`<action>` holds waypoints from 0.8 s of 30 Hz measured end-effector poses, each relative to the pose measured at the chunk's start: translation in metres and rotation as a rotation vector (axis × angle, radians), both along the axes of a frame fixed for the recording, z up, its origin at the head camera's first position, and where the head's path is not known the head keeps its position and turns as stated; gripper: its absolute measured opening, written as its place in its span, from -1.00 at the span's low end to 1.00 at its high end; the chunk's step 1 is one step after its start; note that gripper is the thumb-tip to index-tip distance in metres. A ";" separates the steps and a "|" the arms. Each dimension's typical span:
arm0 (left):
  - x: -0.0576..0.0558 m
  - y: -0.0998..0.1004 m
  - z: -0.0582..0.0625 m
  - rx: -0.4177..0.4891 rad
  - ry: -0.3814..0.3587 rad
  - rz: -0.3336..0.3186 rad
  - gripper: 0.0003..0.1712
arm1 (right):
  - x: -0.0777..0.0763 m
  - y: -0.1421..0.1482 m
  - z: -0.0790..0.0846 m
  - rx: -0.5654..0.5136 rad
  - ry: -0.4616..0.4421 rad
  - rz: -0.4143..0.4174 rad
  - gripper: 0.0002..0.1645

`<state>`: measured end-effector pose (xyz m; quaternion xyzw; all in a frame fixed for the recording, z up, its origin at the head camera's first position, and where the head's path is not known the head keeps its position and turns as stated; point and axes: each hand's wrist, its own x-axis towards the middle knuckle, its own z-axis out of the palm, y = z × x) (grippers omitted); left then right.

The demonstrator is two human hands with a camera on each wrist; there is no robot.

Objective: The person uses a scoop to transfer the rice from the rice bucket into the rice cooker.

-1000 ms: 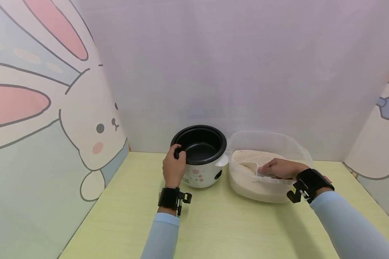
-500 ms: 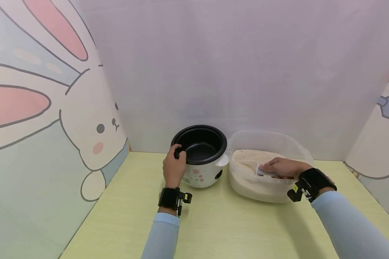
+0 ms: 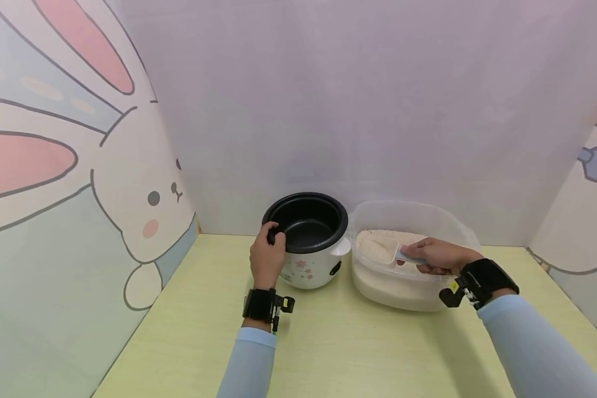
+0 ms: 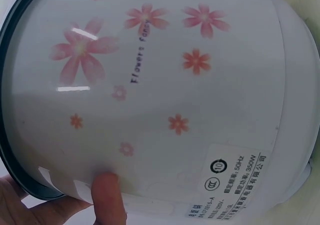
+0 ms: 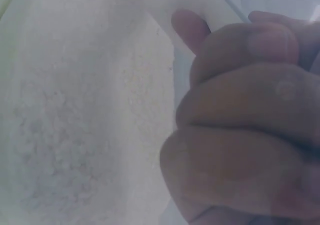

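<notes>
My left hand (image 3: 267, 254) grips the near left side of a white rice cooker (image 3: 303, 273) with pink flowers, at its black rim. In the left wrist view, a fingertip (image 4: 107, 195) lies against the cooker's printed side. The cooker has no lid on, and its black inner pot (image 3: 305, 229) shows a bare bottom. To the right, my right hand (image 3: 440, 257) holds a clear scoop (image 3: 397, 253) by its handle, inside a translucent container (image 3: 403, 209) of rice (image 3: 412, 235). Rice fills the scoop's bowl. In the right wrist view, my curled fingers (image 5: 235, 100) appear through the container wall.
The cooker and the container stand side by side on a pale yellow table (image 3: 328, 342). Behind them hangs a pale curtain (image 3: 358, 110). A wall panel with a cartoon rabbit (image 3: 134, 210) borders the left side, and another printed panel (image 3: 572, 232) the right.
The scoop has come up out of the rice, tipping level with rice in its bowl. My right hand has risen slightly with it. My left hand and the cooker have stayed put.
</notes>
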<state>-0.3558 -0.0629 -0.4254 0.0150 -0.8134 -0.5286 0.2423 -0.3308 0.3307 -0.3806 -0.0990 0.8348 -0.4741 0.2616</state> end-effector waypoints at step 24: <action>-0.001 0.000 -0.001 0.004 -0.003 -0.004 -0.56 | 0.002 0.010 0.005 -0.288 0.036 -0.015 -0.50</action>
